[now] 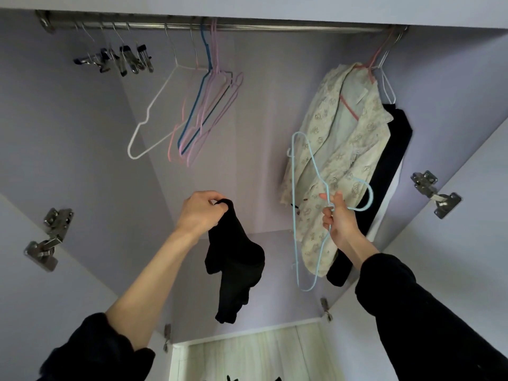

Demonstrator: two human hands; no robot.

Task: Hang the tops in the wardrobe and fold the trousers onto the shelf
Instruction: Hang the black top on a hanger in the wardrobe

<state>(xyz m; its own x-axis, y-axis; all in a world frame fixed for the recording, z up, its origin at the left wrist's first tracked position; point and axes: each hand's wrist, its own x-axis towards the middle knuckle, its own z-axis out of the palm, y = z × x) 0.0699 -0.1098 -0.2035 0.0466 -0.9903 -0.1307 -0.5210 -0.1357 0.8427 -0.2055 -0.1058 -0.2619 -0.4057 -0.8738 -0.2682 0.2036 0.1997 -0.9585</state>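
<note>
Black top (233,257) dangles bunched from my left hand (202,213), fingers pinched on its upper edge, raised inside the wardrobe (68,119) to meet the hanger. My right hand (339,215) grips the pale blue hanger (295,215) at its neck, beside the floral shirt (338,149) hanging from the rail (275,25).

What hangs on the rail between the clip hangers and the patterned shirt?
A bunch of empty hangers, white, pink, blue and lilac, on the rail between the clip hangers and patterned shirt, in the head view.
</note>
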